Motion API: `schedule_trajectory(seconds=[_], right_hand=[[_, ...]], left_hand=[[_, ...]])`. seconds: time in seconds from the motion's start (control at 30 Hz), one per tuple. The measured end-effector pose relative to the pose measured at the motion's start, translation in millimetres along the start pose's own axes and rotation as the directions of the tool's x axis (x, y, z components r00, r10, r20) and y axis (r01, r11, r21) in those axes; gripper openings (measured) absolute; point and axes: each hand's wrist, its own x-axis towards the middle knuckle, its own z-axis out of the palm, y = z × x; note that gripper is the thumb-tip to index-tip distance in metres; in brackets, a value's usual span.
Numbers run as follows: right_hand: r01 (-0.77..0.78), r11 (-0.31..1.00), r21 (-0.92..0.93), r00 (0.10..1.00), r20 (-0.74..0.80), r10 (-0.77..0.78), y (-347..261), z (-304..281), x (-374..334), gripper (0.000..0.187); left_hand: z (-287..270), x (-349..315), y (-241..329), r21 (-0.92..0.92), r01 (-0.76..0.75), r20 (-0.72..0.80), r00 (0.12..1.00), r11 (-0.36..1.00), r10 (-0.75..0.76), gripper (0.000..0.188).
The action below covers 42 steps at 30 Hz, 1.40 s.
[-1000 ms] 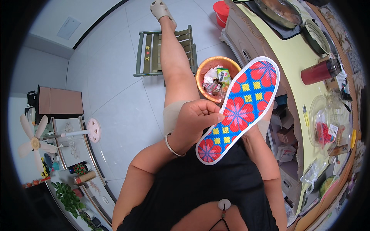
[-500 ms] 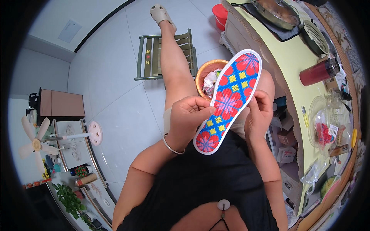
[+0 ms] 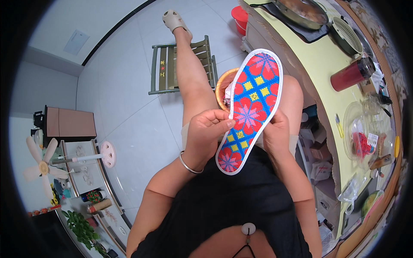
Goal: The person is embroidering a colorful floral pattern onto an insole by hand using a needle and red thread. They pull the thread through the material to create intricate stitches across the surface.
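Lowered toward the lap, embroidered insole point(image 3: 251, 109) sits pinched between left hand point(image 3: 206, 133) and right hand point(image 3: 275, 134).

A lived-in home room with a cooking corner

At the right of the frame a yellow-topped bench point(image 3: 331, 60) carries a big pan point(image 3: 301, 10), a colander point(image 3: 347, 36) and a red jar point(image 3: 352, 75); the pale tiled floor point(image 3: 129, 86) holds a folding stool point(image 3: 180, 64), and a standing fan point(image 3: 43, 165) and shelves of bottles sit lower left.
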Motion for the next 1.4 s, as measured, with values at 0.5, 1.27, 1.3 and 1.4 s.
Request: schedule_trajectory(seconds=[0.5,1.27,1.3,1.4], right_hand=[[-0.111,0.991,0.068,0.992,0.066,0.107,10,6,-2,0.029],[-0.119,0.987,-0.107,0.99,0.057,0.126,18,-5,-7,0.045],[-0.146,0.987,-0.072,0.987,0.059,0.15,18,-5,-6,0.046],[-0.19,0.982,-0.004,0.98,0.06,0.19,19,-4,-4,0.047]], left_hand=[[2,-2,-7,-0.089,0.103,0.102,0.99,0.991,-0.094,0.017],[4,-12,2,0.084,0.043,0.062,0.997,0.996,-0.048,0.012],[5,-12,2,0.097,0.045,0.055,0.997,0.994,-0.05,0.012],[6,-12,2,0.085,0.042,0.052,0.998,0.995,-0.047,0.012]])
